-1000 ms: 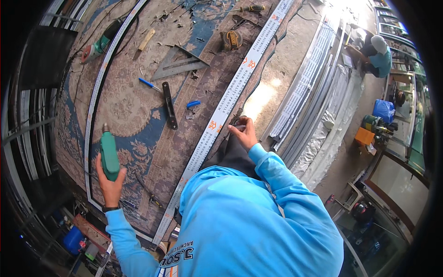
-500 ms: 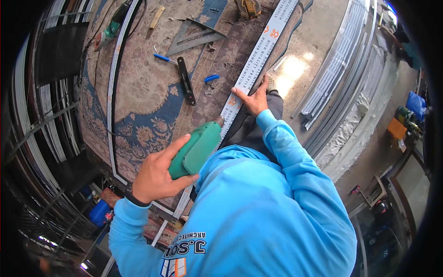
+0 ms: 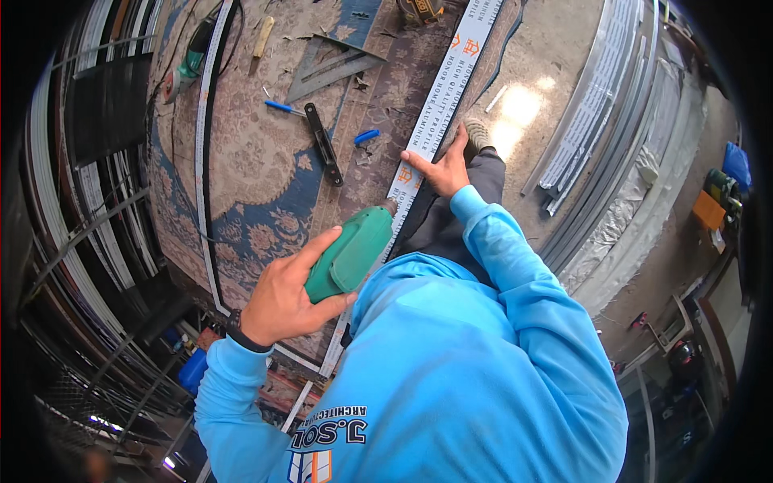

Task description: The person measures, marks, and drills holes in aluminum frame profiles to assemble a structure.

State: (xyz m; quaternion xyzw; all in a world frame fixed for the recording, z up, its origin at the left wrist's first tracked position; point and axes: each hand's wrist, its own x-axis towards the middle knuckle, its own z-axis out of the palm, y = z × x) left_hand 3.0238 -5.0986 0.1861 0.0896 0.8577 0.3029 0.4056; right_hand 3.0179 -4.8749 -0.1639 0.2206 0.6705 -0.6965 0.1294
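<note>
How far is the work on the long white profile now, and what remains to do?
Done: the long white profile lies flat on the patterned carpet, with the right hand pressing on it. In hand: the left hand holds a green power drill, tip at the profile's edge. Left: no finished hole or screw can be seen, so the drilling itself appears not yet done.

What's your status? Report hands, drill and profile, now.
Left hand gripping green drill, tip at the long white profile. Right hand pressed flat on the profile. Black bar and blue pen lie on the carpet, apart from the profile.
</note>
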